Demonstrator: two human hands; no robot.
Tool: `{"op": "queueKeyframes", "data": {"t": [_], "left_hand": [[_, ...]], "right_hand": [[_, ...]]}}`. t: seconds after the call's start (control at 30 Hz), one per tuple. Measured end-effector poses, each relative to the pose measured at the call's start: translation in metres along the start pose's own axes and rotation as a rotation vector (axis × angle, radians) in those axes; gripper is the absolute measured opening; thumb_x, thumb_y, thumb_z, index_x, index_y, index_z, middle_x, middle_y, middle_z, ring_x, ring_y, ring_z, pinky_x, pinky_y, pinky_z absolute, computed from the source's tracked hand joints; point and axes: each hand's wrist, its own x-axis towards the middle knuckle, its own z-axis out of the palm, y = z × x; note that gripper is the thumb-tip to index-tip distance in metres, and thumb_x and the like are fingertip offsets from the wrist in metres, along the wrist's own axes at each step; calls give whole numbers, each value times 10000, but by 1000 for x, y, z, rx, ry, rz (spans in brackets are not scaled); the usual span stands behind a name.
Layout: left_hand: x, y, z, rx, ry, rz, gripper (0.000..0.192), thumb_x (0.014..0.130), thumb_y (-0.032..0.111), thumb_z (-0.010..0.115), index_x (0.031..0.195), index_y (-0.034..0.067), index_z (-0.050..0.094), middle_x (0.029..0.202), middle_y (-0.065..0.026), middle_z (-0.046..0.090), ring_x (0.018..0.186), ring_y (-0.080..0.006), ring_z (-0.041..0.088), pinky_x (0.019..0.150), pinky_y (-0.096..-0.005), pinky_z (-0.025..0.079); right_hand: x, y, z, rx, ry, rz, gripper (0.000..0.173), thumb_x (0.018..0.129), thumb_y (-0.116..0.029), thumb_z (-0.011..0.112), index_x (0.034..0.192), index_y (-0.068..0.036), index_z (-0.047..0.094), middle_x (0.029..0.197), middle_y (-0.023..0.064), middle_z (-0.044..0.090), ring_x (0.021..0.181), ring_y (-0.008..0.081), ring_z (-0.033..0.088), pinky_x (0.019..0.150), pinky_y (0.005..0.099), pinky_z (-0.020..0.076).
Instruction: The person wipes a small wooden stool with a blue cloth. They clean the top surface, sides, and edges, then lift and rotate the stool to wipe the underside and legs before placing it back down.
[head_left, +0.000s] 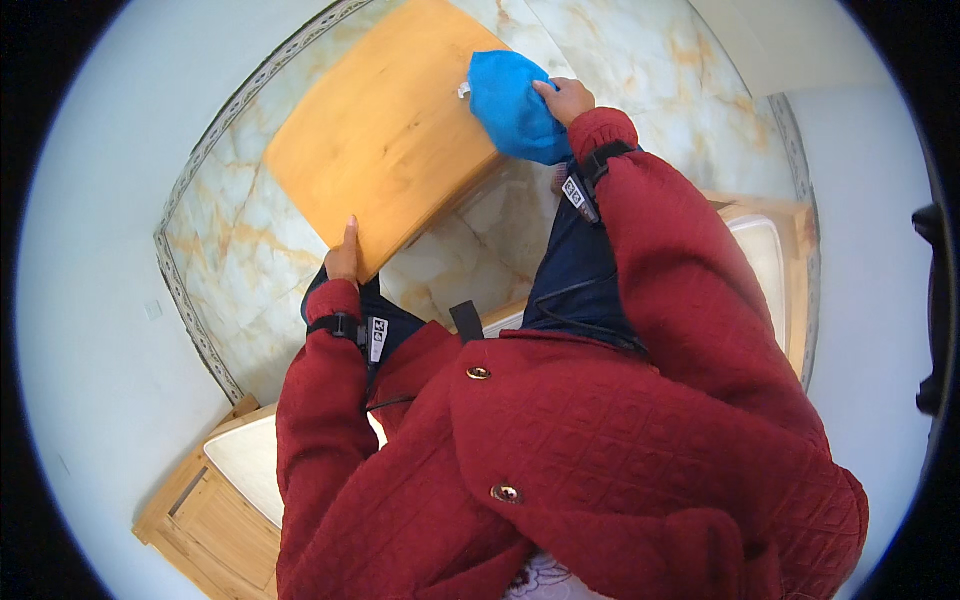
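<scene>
My right hand (568, 100) grips a bright blue cloth (510, 105) with a small white tag on its left edge. The cloth hangs over the right edge of a wooden tabletop (390, 127), partly covering it. At the tabletop's near left corner, my left hand (344, 256) holds the edge, its thumb lying on the upper face and its other fingers hidden underneath. Grain and a few dark marks show on the yellow-brown wood.
Below the tabletop runs a marbled tile floor (480, 247) with a patterned border (196, 330) along the walls. I sit on a wooden seat with a pale cushion (244, 457); its wooden end (217, 525) is at lower left. White walls (97, 247) stand on both sides.
</scene>
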Motion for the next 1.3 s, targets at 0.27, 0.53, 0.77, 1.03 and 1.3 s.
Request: {"op": "queueKeyframes", "data": {"t": [0.27,0.53,0.77,1.03,1.3], "left_hand": [[-23,-11,18,-153,-46,-32,711,806,541,618,1113,-100,586,1082,-164,633,1006,-252,590,862,-314,436],[-58,14,15,-472,-360,-192,603,909,467,524,1277,-1,428,1215,-118,545,1082,-244,554,874,-391,477],[-42,37,-5,-433,-365,-195,640,877,483,561,1249,-25,449,1169,-136,563,1006,-257,585,822,-392,492],[-24,36,-9,-115,12,-40,735,806,514,633,1094,-158,554,1065,-205,610,953,-258,595,806,-336,467],[31,16,-12,122,160,81,904,780,656,518,1066,-201,541,1069,-334,584,1046,-407,560,904,-394,414]], "right_hand": [[20,-5,-22,36,-14,20,500,804,-543,548,875,-80,723,907,186,672,846,365,637,796,423,486],[50,-32,-46,2,-10,-8,510,777,-528,591,793,-35,721,847,194,676,826,357,646,785,415,491],[69,-63,-33,-86,71,-55,491,818,-510,564,926,-55,715,904,193,677,849,337,650,799,409,496],[82,-69,-7,-113,185,-201,488,846,-472,532,954,-24,693,994,258,635,933,425,610,869,452,472],[72,-87,22,-118,219,-238,376,878,-283,440,881,22,661,939,279,626,921,419,602,835,484,467]]}}
